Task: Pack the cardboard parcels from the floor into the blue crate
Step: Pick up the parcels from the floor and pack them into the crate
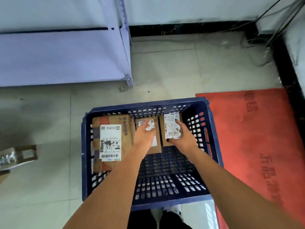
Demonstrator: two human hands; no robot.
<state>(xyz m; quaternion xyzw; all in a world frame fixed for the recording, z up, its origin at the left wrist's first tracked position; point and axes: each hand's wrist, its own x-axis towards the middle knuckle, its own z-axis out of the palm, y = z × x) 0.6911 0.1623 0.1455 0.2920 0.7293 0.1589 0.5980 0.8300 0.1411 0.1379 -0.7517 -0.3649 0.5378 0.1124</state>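
Cardboard parcels are sitting in your blue crate (149, 204).
Your left hand (144, 135) is resting loose-fingered on the middle parcel (156, 147); your right hand (183, 138) is gripping the right parcel (170, 126).

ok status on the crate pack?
Left hand on middle parcel, right hand grips right parcel. Three parcels in blue crate. Nothing in the way.
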